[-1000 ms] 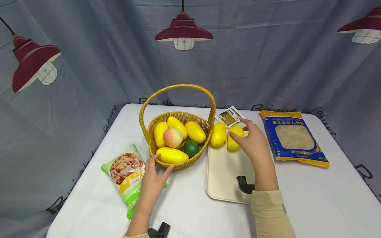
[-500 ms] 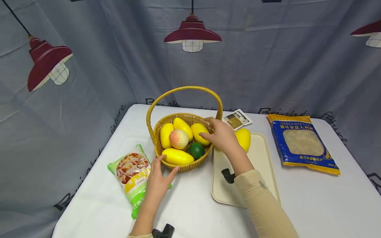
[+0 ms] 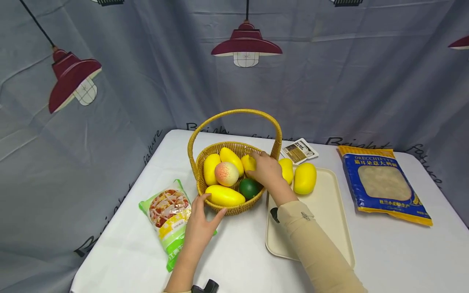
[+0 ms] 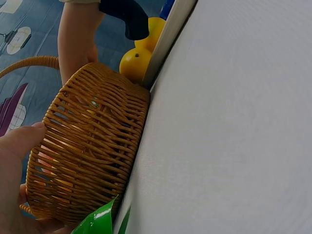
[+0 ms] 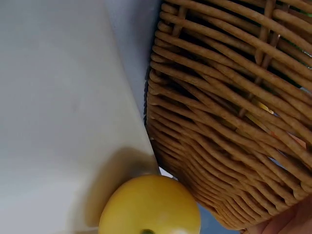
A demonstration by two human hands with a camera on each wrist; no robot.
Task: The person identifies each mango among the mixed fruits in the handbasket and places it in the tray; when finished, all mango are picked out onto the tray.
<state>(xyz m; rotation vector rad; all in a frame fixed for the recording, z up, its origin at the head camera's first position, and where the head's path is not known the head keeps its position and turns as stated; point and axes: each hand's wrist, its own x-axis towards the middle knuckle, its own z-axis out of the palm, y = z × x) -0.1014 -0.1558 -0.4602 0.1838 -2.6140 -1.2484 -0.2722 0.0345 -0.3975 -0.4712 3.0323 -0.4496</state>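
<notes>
A wicker basket [image 3: 234,209] with a tall handle holds several yellow mangoes, a peach [image 3: 226,174] and a dark green fruit [image 3: 249,188]. My left hand [image 3: 200,226] holds the basket's near left rim, beside a long mango [image 3: 225,195]; its thumb lies against the wicker in the left wrist view. Reaching in from the right, my right hand [image 3: 266,171] has its fingers curled about a mango [image 3: 248,163], which it partly hides. The right wrist view shows mostly the basket wall [image 5: 229,112] and one mango [image 5: 151,207] outside it.
Right of the basket, two mangoes [image 3: 305,178] lie at the far end of a beige tray [image 3: 327,219]. Behind them is a small printed packet [image 3: 299,151]. A blue pasta bag [image 3: 384,185] lies far right, a green food bag [image 3: 170,215] left.
My right hand has gone left from the mangoes on the tray into the basket and onto a mango there. The left hand stays at the rim. The head view has shifted slightly.
</notes>
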